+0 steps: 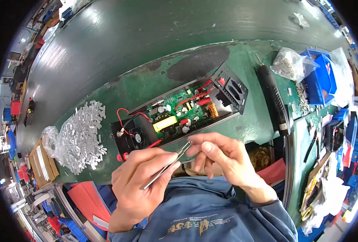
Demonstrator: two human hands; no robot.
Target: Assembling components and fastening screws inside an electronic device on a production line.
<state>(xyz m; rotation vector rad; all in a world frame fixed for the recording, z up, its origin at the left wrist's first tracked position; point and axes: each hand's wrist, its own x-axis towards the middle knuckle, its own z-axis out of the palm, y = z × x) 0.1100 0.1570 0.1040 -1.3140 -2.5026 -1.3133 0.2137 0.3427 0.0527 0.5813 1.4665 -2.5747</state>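
On the green bench (249, 123) lay the open black case (240, 105) with its circuit board (195, 108); nearer, my left hand (136, 177) pinched tweezers (158, 174) — my right hand (233, 161), loosely open, hung by their tips (touching or not, I couldn't tell).

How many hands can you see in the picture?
2: the left hand, left of the middle and holding the tweezers, and the right hand, close beside the tweezers' tips. I see no others.
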